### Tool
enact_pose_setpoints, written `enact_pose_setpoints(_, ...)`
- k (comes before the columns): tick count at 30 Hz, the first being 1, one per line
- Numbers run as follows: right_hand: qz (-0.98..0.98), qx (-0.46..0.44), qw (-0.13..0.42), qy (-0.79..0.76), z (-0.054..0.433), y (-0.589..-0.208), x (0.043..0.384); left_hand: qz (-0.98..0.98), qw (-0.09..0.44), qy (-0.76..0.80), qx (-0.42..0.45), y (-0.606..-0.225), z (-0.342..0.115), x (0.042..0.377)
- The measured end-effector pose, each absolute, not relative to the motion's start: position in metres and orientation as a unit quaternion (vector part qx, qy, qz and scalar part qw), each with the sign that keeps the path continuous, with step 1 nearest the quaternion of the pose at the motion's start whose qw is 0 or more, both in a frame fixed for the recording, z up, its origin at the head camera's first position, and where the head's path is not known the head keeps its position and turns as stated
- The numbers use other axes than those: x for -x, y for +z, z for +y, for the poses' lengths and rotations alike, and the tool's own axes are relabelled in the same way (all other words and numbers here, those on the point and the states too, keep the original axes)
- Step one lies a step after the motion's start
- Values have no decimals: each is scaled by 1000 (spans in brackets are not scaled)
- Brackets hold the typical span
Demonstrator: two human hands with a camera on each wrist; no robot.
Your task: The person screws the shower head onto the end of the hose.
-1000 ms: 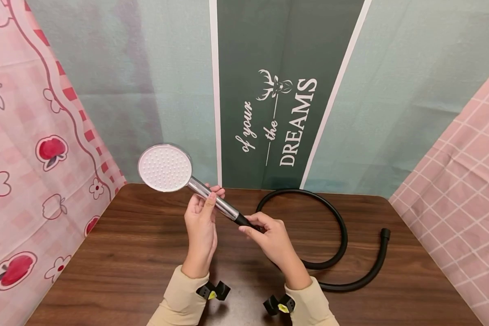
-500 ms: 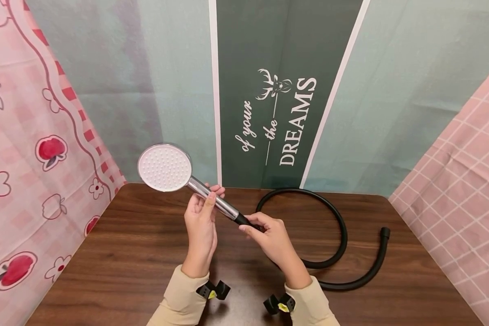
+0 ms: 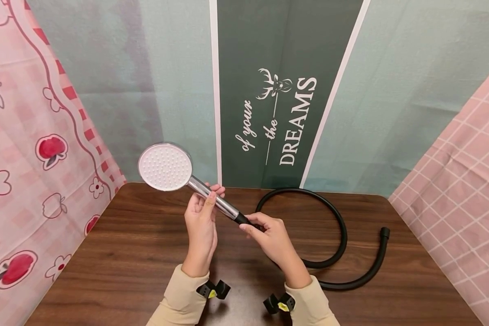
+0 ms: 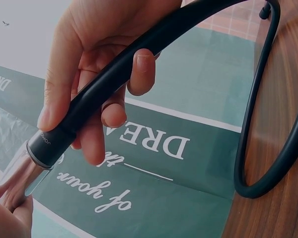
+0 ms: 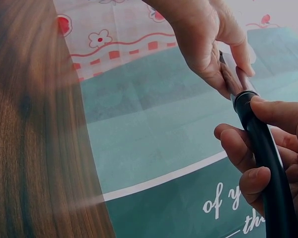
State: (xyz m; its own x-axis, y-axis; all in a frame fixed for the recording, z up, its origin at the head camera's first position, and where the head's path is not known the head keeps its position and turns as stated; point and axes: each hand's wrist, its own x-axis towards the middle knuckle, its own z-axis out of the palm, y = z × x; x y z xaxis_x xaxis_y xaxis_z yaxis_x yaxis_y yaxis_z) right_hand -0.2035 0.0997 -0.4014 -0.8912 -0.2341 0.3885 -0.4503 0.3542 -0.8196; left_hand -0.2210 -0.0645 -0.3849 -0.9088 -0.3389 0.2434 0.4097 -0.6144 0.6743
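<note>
A hand shower (image 3: 165,167) with a round white nozzle face and chrome handle is held tilted above the table, its head to the upper left. My left hand (image 3: 202,222) grips the chrome handle, thumb across its front. My right hand (image 3: 272,235) pinches the black collar (image 4: 48,144) of the shower hose where it meets the handle's lower end. In the right wrist view, fingers of the right hand curl round the hose (image 5: 273,178) just below that collar. The joint's seam shows as a thin ring in the left wrist view.
The black hose (image 3: 344,226) loops over the brown wooden table (image 3: 126,253), its free end (image 3: 385,233) at the right. A green cloth with lettering (image 3: 297,122) hangs behind. Patterned pink cloths stand at the left (image 3: 53,203) and right (image 3: 464,181).
</note>
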Motion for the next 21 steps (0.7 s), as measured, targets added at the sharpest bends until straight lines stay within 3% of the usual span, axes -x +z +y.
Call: enact_pose_setpoints(21, -836, -188, 130, 499, 96, -398, 203, -387, 206, -898, 50, -384, -65, 221)
